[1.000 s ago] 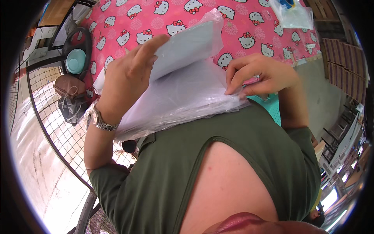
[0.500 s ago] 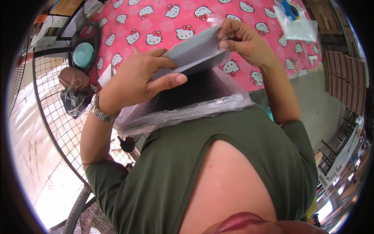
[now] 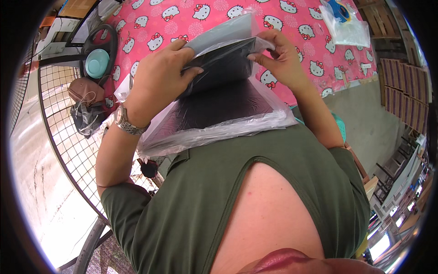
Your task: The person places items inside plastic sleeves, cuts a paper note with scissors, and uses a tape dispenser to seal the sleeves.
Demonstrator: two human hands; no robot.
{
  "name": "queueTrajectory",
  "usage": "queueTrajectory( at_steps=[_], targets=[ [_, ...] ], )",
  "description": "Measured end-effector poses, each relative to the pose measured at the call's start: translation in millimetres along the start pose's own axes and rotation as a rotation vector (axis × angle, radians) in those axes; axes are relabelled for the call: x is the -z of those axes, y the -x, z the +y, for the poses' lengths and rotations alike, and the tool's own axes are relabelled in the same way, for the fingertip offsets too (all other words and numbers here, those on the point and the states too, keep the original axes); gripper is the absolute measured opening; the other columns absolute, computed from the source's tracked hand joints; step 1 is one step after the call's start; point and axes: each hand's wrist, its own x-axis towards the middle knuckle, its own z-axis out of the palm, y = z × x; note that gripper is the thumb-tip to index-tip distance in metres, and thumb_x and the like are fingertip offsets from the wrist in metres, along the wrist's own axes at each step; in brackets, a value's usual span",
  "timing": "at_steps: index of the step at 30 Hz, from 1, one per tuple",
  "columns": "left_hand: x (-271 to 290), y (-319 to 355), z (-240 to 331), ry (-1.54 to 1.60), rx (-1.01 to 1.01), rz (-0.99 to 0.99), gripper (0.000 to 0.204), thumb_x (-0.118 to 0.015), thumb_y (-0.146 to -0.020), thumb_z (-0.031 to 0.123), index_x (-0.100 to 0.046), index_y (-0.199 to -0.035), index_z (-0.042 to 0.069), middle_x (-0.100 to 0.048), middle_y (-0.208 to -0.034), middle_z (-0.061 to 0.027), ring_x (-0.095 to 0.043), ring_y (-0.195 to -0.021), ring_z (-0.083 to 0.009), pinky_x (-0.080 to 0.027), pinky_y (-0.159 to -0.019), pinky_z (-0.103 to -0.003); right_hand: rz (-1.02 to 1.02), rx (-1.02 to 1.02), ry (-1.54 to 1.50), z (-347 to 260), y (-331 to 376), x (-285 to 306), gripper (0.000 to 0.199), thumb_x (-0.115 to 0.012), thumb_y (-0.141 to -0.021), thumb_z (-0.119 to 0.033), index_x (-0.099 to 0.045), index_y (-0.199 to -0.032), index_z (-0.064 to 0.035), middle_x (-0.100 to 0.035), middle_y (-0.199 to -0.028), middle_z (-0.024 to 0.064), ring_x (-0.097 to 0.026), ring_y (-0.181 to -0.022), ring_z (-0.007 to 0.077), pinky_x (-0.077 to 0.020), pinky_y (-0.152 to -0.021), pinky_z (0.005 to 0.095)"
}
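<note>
Stage, judged from the present lie: partway. Done: black sheet [image 3: 226,64] raised and tilted up, with grey sheet [image 3: 223,34] standing behind it. Left: black layer [image 3: 219,107] lies flat beneath, unlifted; film [image 3: 214,133] along its near edge is crumpled and bunched, not smoothed. Whether black sheet and black layer are joined at the fold: cannot tell.

Position: black sheet is between the two hands, in front of the person's green top [image 3: 255,192], at the near side of the pink-covered table [image 3: 315,52]. Support under the film is hidden.

Grip: left hand [image 3: 157,75] clasps the left side of black sheet, thumb in front, fingers behind. Right hand [image 3: 285,61] pinches its upper right corner, clear edging included, between thumb and fingers.

Containers: film encloses black layer, its pale margins showing round the sides. Clear bag [image 3: 353,37], far right of table, has a blue item [image 3: 338,11] in or under it; cannot tell which. Bowl [image 3: 97,63], teal, at left: contents, if any, not made out. Brown pouch [image 3: 86,90] beside dark bag [image 3: 86,118]; insides of both not visible
</note>
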Motion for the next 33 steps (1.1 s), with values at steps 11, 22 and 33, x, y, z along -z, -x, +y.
queueTrajectory(
  at_steps=[11,22,33],
  targets=[
    [11,7,16,0.015,-0.037,0.045,0.03,-0.072,-0.078,0.031,-0.064,-0.092,0.007,-0.061,-0.095,-0.0076,-0.062,-0.073,-0.0303,-0.049,-0.062,-0.039,-0.173,0.059,-0.093,-29,-11,17,0.012,-0.072,-0.081,-0.001,-0.061,-0.085,-0.0044,-0.058,-0.083,-0.0011,-0.054,-0.078,0.0072,-0.0433,-0.068,0.0232],
    [-2,14,11,-0.202,-0.167,0.184,0.014,-0.069,-0.077,0.015,-0.065,-0.088,0.008,-0.061,-0.115,-0.0059,-0.063,-0.082,-0.024,-0.05,-0.069,-0.036,-0.237,-0.212,-0.509,-11,-9,19,0.009,-0.064,-0.085,0.0,-0.059,-0.092,-0.0052,-0.061,-0.092,0.0017,-0.054,-0.091,0.0094,-0.0428,-0.082,0.0252],
    [-8,15,6,-0.24,-0.202,0.226,0.018,-0.064,-0.075,0.009,-0.061,-0.092,0.011,-0.06,-0.094,-0.0027,-0.062,-0.07,-0.0185,-0.05,-0.058,-0.032,-0.771,0.111,0.061,-103,2,42,0.022,-0.07,-0.081,-0.007,-0.064,-0.102,-0.0018,-0.063,-0.094,0.0077,-0.061,-0.091,0.0186,-0.0476,-0.081,0.0326]
  ],
)
